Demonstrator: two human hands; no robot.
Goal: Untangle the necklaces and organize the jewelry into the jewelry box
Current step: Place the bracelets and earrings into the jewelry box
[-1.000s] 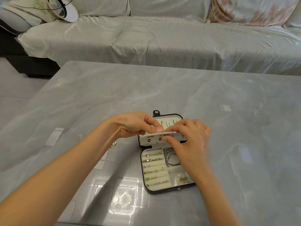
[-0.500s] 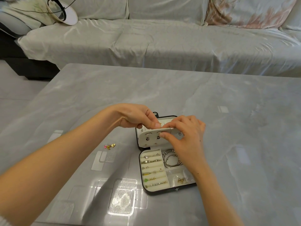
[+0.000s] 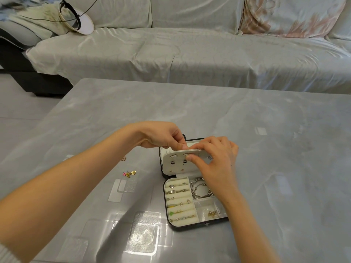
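So, over toward the left edge of the table [image 3: 266, 130] there's a little clump of pink and gold charms [image 3: 129, 173] just lying loose. There's another tiny piece [image 3: 123, 158] a bit further back, too small to make out. Right next to the charms, on my side, sit a couple of small clear bags [image 3: 121, 187]. A bigger clear bag [image 3: 145, 231] lies flat close to the near edge, just left of the box.

My left hand [image 3: 161, 136] comes in from the left with the fingers curled. Its thumb and forefinger are pinching the top edge of the flap [image 3: 176, 165], the pale padded one standing up across the middle of the jewelry box [image 3: 190, 225]. The box is black and lies open, roughly midway between the left and right edges and closer to the near one, with the lid half behind the flap. A few studs are stuck in the front of the flap.

My right hand [image 3: 216, 160] comes up from the near right and grips the same flap a little further right. The thumb is pressed on the front face and the fingers are curled over the top edge.

In the tray below, the padded rolls on the left hold rings [image 3: 178, 190] and small earrings. Right of those, silver bangles [image 3: 199, 188] fill the back compartment, partly under my right wrist. Some gold bits [image 3: 211, 213] sit in the compartment at the box's near right corner.
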